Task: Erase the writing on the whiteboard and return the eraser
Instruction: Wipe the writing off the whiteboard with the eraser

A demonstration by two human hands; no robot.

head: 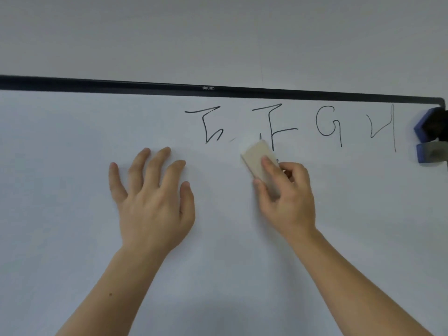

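The whiteboard (72, 166) fills most of the view, with a black top frame. Black marker writing (291, 124) runs along its upper right part in several characters. My right hand (286, 197) grips a pale beige eraser (254, 156) and presses it to the board just below the second character, its top end touching the lower strokes. A faint smudge shows left of the eraser. My left hand (150, 197) lies flat on the board to the left, fingers spread, holding nothing.
Two blue erasers (426, 139) cling to the board's right edge near the top corner, one above the other, with a dark object beside the upper one. A plain wall (218, 32) rises above the frame.
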